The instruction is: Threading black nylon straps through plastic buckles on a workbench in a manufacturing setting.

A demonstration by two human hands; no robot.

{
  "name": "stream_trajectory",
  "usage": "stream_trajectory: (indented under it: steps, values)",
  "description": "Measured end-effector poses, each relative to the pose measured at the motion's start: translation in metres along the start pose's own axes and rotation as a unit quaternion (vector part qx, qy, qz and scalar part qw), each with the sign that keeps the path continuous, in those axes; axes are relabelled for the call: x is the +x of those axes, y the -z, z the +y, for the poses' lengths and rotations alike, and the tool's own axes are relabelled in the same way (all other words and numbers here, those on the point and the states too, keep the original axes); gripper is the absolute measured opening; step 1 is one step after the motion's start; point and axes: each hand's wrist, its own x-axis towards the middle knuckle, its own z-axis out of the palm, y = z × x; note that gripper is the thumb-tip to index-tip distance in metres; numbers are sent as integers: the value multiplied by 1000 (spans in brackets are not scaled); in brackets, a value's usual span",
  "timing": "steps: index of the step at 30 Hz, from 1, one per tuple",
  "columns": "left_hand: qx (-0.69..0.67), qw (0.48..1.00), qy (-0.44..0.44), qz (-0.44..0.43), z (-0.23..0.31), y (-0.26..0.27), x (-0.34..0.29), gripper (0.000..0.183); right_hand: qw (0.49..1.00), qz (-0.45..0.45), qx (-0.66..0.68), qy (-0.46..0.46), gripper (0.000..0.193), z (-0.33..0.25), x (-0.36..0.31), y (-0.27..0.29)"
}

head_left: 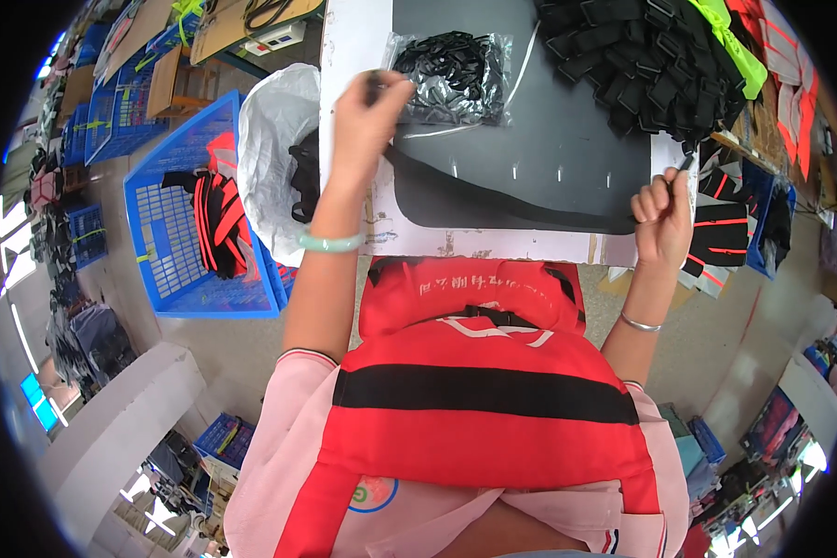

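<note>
A long black webbing strap (pixel 507 193) sags across the dark mat between my two hands. My left hand (pixel 361 130) is closed and slightly blurred, with a small black piece (pixel 374 88) at its fingers; its exact kind is unclear. The strap's left end passes by this hand. My right hand (pixel 662 216), at the table's right edge, is closed on the strap's other end, and a dark tip sticks up past the thumb. Beside my left hand lies a clear plastic bag (pixel 456 79) of black plastic buckles. Bundled black straps with buckles (pixel 646 65) are piled at the far right.
The white table (pixel 428 244) carries a dark mat (pixel 530 121). On the left stand a white sack (pixel 274 139) with black material and a blue crate (pixel 163 251) of red and black pieces. Striped fabric pieces (pixel 721 232) hang at the right. A yellow-green strip (pixel 735 51) lies by the pile.
</note>
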Motion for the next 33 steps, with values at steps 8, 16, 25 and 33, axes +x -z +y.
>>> stream_trajectory:
  steps: [8,16,25,33]
  values:
    - [508,839,-136,-140,-24,-50,48,33,971,-33,-232,-39,26,41,-15,-38]
    - [299,943,-1,-147,-21,-31,52,28,952,-88,-289,-59,27,52,-16,-47]
    - [-88,971,11,-222,10,-37,-37,13,926,-147,-334,-100,25,64,-17,-78]
    - [-119,981,-33,-152,4,-44,-74,16,846,-142,-514,7,22,66,-22,-93]
